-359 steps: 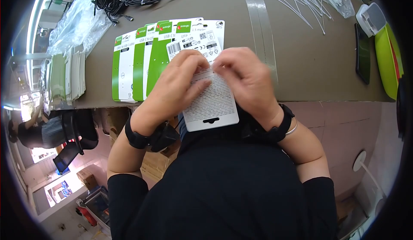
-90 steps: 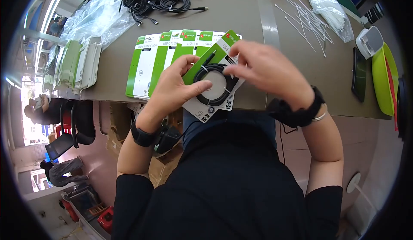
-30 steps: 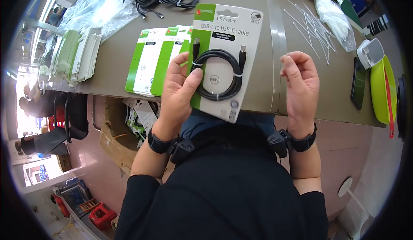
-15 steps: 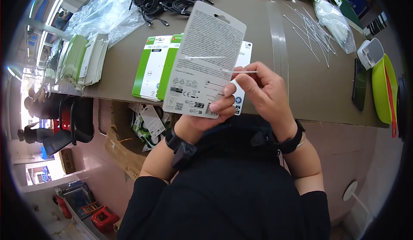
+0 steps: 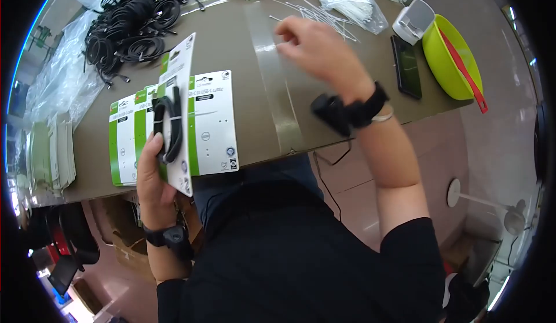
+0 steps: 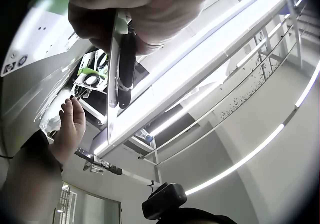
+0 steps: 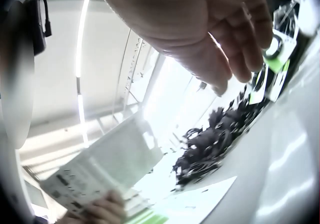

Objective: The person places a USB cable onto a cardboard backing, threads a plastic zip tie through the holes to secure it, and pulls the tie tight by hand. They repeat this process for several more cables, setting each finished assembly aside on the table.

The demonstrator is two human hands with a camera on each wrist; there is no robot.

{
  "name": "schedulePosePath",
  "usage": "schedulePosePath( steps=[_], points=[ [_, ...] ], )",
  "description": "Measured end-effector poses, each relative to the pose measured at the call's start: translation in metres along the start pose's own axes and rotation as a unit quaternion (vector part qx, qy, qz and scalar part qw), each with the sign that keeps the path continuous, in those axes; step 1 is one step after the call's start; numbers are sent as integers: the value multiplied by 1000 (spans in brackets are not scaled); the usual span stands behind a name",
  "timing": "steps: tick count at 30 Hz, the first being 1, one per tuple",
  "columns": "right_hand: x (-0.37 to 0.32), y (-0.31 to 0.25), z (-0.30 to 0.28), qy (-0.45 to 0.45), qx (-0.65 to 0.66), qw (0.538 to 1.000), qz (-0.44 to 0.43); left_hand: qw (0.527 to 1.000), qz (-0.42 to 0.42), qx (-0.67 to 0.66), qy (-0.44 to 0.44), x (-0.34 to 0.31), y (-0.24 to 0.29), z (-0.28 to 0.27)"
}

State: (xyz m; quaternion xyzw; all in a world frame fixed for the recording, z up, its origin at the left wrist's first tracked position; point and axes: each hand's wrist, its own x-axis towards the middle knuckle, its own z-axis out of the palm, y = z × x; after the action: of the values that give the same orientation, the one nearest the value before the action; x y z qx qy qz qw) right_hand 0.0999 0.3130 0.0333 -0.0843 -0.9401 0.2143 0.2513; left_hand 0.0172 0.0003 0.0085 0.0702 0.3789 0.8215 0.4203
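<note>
My left hand (image 5: pixel 155 188) grips the lower part of a cable card (image 5: pixel 185 71), its thumb by the coil. The card is seen almost edge-on, green and white, with a black USB-C cable (image 5: pixel 176 120) coiled on its front. A thin white strip (image 5: pixel 206 113) shows just right of the card. My right hand (image 5: pixel 317 44) is raised over the table, close to loose white cable ties (image 5: pixel 310 13). Its fingers hang loosely bent in the right wrist view, with nothing visible in them. Under the held card, several printed cards (image 5: pixel 213 132) overlap on the table.
A heap of black cables (image 5: pixel 130 24) lies at the back left beside clear plastic (image 5: pixel 63 71). A card stack (image 5: pixel 61 155) stands far left. Rightward are a bag of ties (image 5: pixel 350 4), a white case (image 5: pixel 414 22), a phone (image 5: pixel 407 71) and a lime bowl (image 5: pixel 437 48).
The card in my left hand has turned from showing its printed back to almost edge-on. My right hand has left the card and moved out toward the ties. The head view has swung right.
</note>
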Motion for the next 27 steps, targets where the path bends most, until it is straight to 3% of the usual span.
schedulePosePath(
  steps=[3, 5, 7, 8, 10, 12, 13, 15, 17, 21, 27],
  points=[
    [8, -27, -21, -45, 77, 996, 19, 999, 4, -17, 33, 6, -14, -3],
    [4, -54, -14, -63, 152, 986, -18, 997, 27, -7, 69, 10, -21, 7],
    [-6, -69, -6, -74, 210, 974, -42, 999, 6, -17, 45, 13, -21, 26],
    [-11, -74, 0, -124, 232, 961, -83, 999, 8, -15, 51, 12, -19, 25],
    [-16, -84, 6, -171, 253, 944, -121, 995, -51, -58, 63, 12, -17, 23],
    [-16, -94, 6, -219, 325, 919, -31, 991, -80, -78, 69, 13, -18, 21],
    [-15, -98, 7, -240, 359, 902, 13, 989, -100, -107, 31, 13, -21, 18],
    [-18, -99, 17, -206, 357, 911, -17, 975, -140, -166, -44, 14, -25, 14],
    [-20, -98, 25, -140, 346, 924, -79, 968, -157, -189, -43, 13, -26, 15],
    [-23, -101, 21, -114, 305, 939, -110, 953, -192, -228, -58, 11, -28, 12],
    [-30, -105, 20, -97, 295, 946, -90, 957, -196, -192, -96, 8, -31, 12]
  ],
)
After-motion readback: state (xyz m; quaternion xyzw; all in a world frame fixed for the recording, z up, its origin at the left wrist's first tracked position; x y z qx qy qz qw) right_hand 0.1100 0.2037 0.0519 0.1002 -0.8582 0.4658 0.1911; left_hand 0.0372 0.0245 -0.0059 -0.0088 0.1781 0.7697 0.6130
